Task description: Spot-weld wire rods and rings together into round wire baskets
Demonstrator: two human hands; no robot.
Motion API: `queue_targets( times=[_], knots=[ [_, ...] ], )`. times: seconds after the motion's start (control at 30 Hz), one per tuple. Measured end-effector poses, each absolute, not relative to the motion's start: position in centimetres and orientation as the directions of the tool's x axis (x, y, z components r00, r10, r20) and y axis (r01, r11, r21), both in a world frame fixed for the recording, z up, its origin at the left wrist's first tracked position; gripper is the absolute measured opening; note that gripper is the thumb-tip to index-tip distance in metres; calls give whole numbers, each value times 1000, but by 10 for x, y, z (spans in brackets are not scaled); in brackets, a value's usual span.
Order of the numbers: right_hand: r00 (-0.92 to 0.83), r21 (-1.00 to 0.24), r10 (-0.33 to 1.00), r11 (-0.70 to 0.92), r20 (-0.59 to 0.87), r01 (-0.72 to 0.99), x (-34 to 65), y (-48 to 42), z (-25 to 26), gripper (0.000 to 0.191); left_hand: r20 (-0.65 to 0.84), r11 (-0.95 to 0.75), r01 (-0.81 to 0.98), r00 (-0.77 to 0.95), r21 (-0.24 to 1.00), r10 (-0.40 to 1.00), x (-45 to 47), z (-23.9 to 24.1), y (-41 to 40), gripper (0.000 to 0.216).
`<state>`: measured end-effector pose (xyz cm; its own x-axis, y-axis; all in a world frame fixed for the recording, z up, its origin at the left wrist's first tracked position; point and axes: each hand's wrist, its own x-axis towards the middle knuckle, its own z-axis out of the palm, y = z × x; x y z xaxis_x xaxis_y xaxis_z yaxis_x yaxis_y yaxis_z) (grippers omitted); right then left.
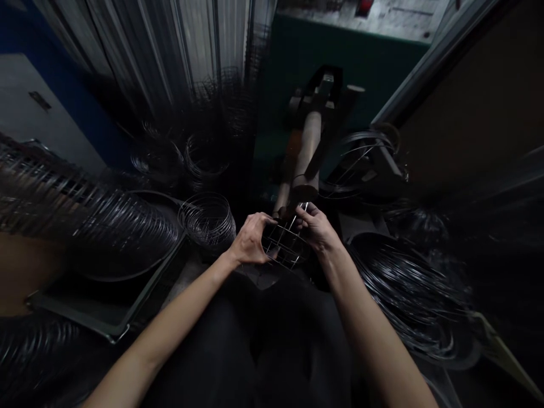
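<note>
Just below the blunt end of a thick, pale grey metal cylinder [309, 148], I am holding a small grid of thin, bright metal wires [289, 248] above the dark cloth covering my lap [242, 345]. My left hand [252, 240] is curving in a C shape around the grid's left side, fingers gripping near the upper edge and thumb reaching toward the lower part. My right hand [315, 226] is nearly closed, its thumb and forefinger pinching a slim, shiny metal rod [293, 222] at the grid's upper right; I cannot tell whether the rod is belonging to the grid or only crossing it. The cylinder is jutting toward me from a dark green machine body [278, 68]. Just beside my left hand, a loose stack of thin, round silvery wire rings [207, 224] is standing, while farther left a long row of close-set metal wire loops [142, 226] is resting in a round, dark pan [123, 277] near a rectangular green-rimmed tray [80, 318]. To the right of my right forearm, a thick bundle of dark, glossy wire [403, 289] is lying in curved strands.
</note>
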<state>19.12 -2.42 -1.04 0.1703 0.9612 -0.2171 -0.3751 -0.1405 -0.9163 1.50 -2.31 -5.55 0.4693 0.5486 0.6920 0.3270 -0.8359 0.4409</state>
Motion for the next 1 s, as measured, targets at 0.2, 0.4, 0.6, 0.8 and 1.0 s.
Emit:
queue_targets(
  times=[0.2,0.4,0.6,0.8,1.0],
  knots=[
    [177,-911,955,-158,-239,-381,193,-13,-18,51,691,-802,252,410,541,595,17,-63,-12,56],
    [185,-918,960,-131,-212,-374,199,-3,-27,51,670,-787,233,422,571,611,20,-66,-4,58],
    [204,-915,954,-128,-218,-382,199,6,-32,51,639,-767,265,433,584,636,20,-66,5,58],
    [221,-940,950,-149,-222,-306,196,7,-34,44,682,-806,249,434,537,588,19,-66,8,58],
    [362,-945,914,-64,-185,-320,199,3,-26,40,682,-807,232,440,543,584,16,-70,11,65]
  ],
)
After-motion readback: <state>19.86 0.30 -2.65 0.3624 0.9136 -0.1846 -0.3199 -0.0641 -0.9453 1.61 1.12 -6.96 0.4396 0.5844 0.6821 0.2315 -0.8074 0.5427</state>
